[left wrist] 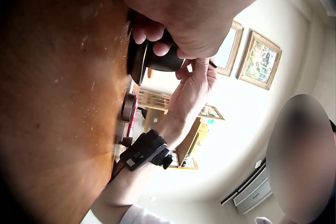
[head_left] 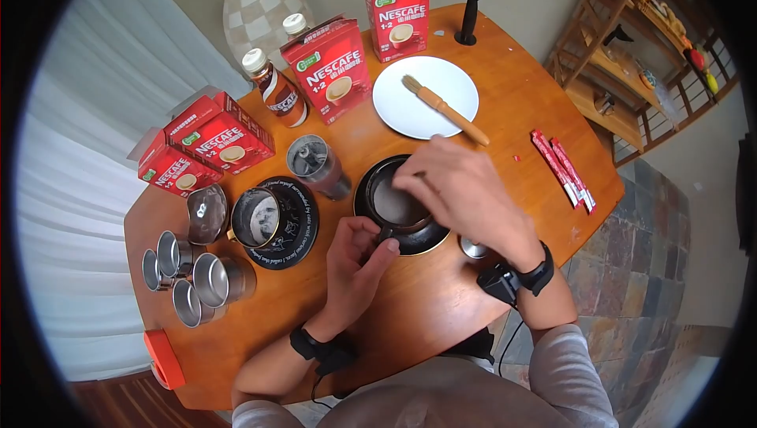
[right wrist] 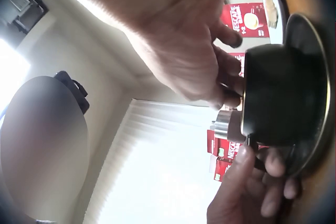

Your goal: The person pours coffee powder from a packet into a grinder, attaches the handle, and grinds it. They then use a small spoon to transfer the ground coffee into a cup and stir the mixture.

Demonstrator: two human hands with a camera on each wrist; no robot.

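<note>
My left hand [head_left: 356, 265] pinches the handle of a black cup [right wrist: 273, 95] between thumb and fingers. The cup stands upright on a black saucer [right wrist: 310, 45] with a gold rim, and something pale grey shows inside. Over the cup's far right rim, my right hand [head_left: 465, 189] has its fingers bent down. A thin dark tip [left wrist: 212, 65] pokes out above its fingertips, like the end of a small stick or utensil it pinches; its lower part is hidden. Left of the cup stands a clear grinder-like container [head_left: 318, 164].
A second black cup [head_left: 256, 217] sits on a printed saucer [head_left: 296, 243] to the left, near several metal cups [head_left: 214, 278]. Red Nescafe boxes [head_left: 335, 73] and bottles [head_left: 276, 93] line the back. A brush [head_left: 441, 107] lies across a white plate [head_left: 394, 85]; red sachets [head_left: 556, 168] lie right.
</note>
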